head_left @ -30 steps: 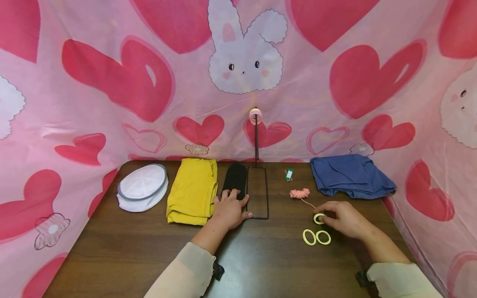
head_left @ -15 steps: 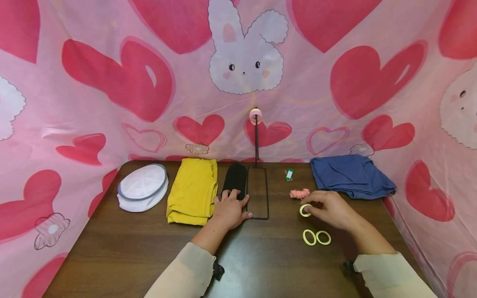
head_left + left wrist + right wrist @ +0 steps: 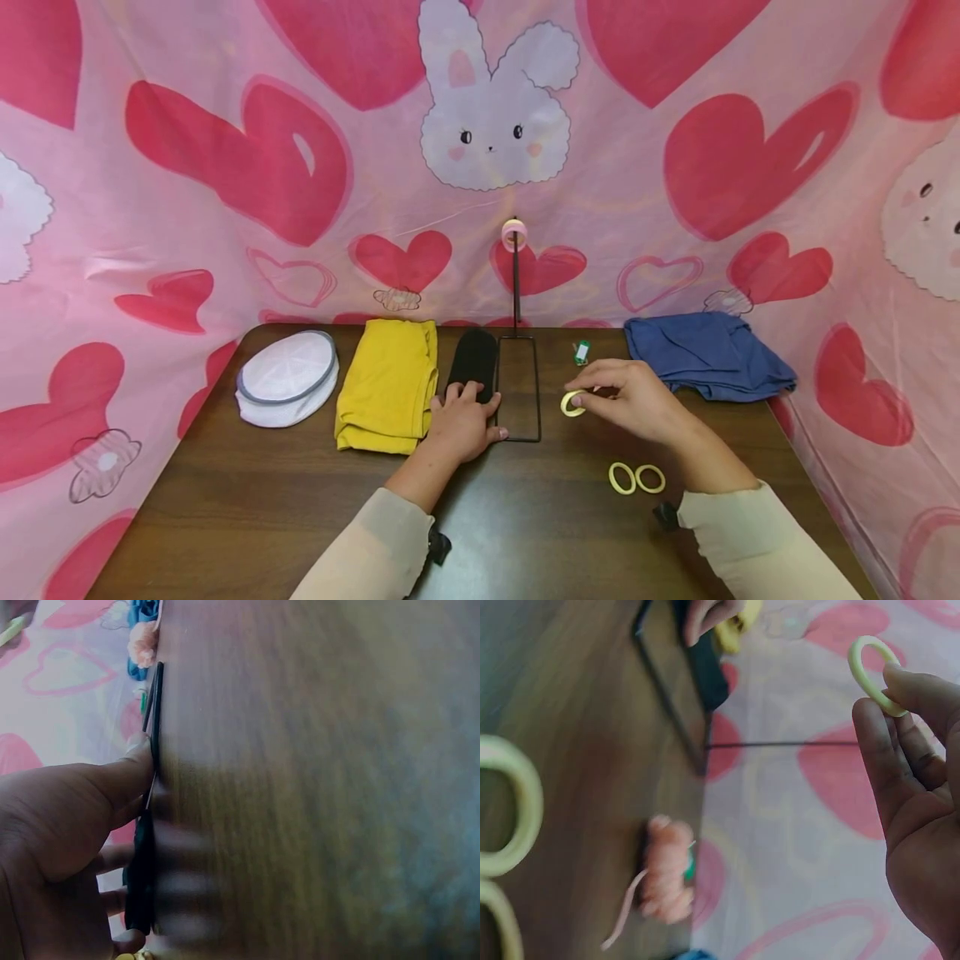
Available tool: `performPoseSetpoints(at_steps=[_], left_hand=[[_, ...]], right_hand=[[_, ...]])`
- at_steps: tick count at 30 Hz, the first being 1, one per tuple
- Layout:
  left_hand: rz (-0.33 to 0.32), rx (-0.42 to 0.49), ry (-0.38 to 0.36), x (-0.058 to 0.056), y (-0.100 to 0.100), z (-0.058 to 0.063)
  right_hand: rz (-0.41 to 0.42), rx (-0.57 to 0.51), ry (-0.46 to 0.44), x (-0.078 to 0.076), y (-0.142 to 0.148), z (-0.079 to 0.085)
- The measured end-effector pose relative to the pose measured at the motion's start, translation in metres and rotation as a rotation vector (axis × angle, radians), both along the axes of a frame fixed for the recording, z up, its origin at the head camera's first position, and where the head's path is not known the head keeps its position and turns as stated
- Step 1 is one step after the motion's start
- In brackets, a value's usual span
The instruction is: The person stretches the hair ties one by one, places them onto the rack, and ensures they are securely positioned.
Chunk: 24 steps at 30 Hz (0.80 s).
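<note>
My right hand (image 3: pixel 633 402) pinches a pale yellow ring (image 3: pixel 858 666) between thumb and fingers, held up over the table to the right of a black wire stand (image 3: pixel 538 400). My left hand (image 3: pixel 459 427) rests with spread fingers on a flat, round-ended black thing (image 3: pixel 474 354), its thumb at the stand's base frame. Rising at the back is the stand's upright rod (image 3: pixel 516 292), with pink and yellow rings (image 3: pixel 506 236) near its top. Two more yellow rings (image 3: pixel 612 477) lie side by side on the table, nearer the person.
Folded yellow cloth (image 3: pixel 390 383) and a white mesh bag (image 3: pixel 288 375) lie on the left. Farther right are folded blue cloth (image 3: pixel 705 354) and a small green tag (image 3: pixel 582 352). A pink yarn bundle (image 3: pixel 666 874) is hidden behind the right hand in the head view. Patterned fabric surrounds the table.
My right hand has carried the yellow ring leftward and farther from the person, over the yarn bundle toward the stand. The left hand has stayed in place.
</note>
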<state>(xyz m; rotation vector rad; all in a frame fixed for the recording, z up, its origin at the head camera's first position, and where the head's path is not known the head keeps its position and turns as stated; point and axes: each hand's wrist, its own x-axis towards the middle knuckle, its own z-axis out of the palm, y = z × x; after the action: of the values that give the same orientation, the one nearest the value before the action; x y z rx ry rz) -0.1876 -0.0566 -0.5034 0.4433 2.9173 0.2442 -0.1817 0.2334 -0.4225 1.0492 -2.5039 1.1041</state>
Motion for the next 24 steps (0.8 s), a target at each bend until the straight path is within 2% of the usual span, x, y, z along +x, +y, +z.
performPoseSetpoints(at_steps=[9, 13, 20, 24], left_hand=[[-0.001, -0.003, 0.018, 0.000, 0.000, -0.003], [0.004, -0.009, 0.017, -0.001, 0.001, -0.002], [-0.002, -0.006, 0.006, 0.000, -0.001, -0.001], [-0.010, 0.000, 0.011, 0.000, -0.001, 0.000]], right_hand=[[0.060, -0.141, 0.079, 0.003, -0.028, 0.040], [0.078, -0.222, 0.062, 0.006, -0.038, 0.060], [0.095, -0.281, 0.232, 0.006, -0.055, 0.087], [0.107, -0.322, 0.237, 0.007, -0.060, 0.100]])
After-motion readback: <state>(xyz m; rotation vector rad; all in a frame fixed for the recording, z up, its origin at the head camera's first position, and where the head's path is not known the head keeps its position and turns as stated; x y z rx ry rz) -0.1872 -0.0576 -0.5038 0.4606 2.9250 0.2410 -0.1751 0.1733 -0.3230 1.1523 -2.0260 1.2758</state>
